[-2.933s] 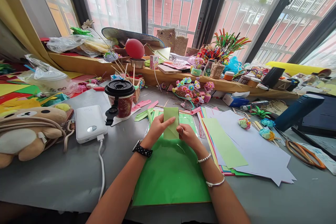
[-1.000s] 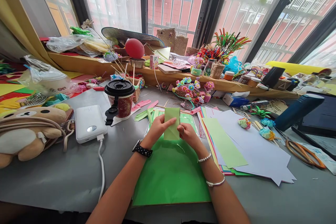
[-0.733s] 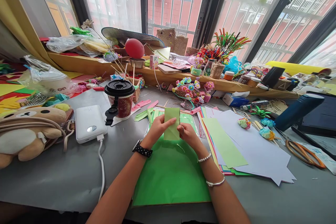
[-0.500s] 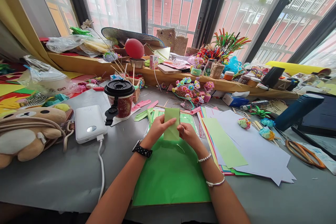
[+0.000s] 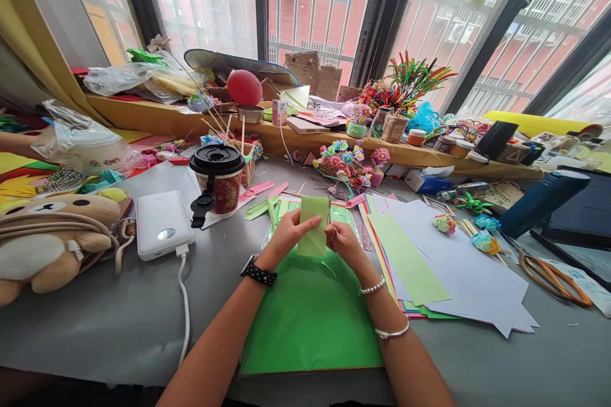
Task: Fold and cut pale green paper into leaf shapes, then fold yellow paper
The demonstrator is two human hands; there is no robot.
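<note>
Both hands hold a folded light green paper (image 5: 313,222) upright above a bright green sheet (image 5: 310,324) on the grey table. My left hand (image 5: 285,236) grips its left edge, thumb lying across the front. My right hand (image 5: 341,241) pinches the right edge with closed fingers. A black watch is on my left wrist, bead and silver bracelets on the right.
A lidded paper cup (image 5: 219,178) and white power bank (image 5: 162,224) with cable stand to the left, beside a plush bear (image 5: 52,235). Stacked coloured and white papers (image 5: 458,267) lie right, with scissors (image 5: 554,276) and a blue bottle (image 5: 541,202). Paper flowers (image 5: 348,162) and craft clutter fill the sill.
The light green paper has shifted slightly, its right edge now a little higher by my right fingers. Another person's arm has appeared at the far left edge.
</note>
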